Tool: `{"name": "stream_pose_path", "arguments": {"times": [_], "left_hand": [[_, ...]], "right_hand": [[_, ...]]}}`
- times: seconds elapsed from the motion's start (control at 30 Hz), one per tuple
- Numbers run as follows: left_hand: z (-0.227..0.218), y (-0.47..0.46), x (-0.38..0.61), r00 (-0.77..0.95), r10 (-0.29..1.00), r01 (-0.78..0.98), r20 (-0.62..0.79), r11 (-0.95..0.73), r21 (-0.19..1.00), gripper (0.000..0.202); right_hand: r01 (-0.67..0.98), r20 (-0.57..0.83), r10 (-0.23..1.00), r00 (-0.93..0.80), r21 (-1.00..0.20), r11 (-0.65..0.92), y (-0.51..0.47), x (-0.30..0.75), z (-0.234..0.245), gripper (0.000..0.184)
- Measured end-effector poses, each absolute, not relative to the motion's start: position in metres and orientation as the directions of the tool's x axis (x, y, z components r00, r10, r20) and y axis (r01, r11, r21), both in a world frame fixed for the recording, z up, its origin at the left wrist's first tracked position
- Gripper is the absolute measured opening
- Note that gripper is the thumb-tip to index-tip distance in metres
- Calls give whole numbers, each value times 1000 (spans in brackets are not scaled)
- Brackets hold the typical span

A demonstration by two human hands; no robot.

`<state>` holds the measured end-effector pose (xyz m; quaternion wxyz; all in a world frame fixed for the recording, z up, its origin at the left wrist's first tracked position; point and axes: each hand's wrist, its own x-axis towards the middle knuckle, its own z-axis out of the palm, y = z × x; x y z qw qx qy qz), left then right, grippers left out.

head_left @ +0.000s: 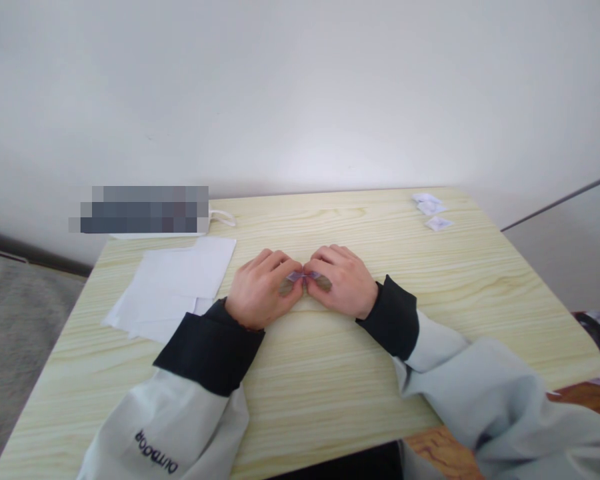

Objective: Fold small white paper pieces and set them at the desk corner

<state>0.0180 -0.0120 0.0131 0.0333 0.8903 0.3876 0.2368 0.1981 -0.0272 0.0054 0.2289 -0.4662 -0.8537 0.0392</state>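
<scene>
My left hand [263, 288] and my right hand [341, 280] rest together at the middle of the light wooden table [330, 373]. Their fingers are curled and pinched on a small pale purple piece of folded paper [301, 275] that shows only between the fingertips. Most of this paper is hidden under the fingers. Both wrists lie on the tabletop, in black cuffs and grey sleeves.
A loose stack of white paper sheets [173, 283] lies just left of my left hand. Three small folded paper pieces [433, 210] sit at the far right corner. A white object with a cord [223, 217] lies at the far left edge. A white wall stands behind.
</scene>
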Motion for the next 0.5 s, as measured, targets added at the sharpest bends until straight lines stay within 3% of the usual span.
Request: {"name": "stream_pose_path", "arguments": {"times": [0.2,0.5], "left_hand": [[14,-12,19,601,705,676,377,-700,231,13],[14,-13,22,577,745,722,333,-657,219,12]], "right_hand": [[775,352,830,-432,-326,542,-27,198,4,10],[819,315,859,-403,-295,492,-27,195,4,13]]}}
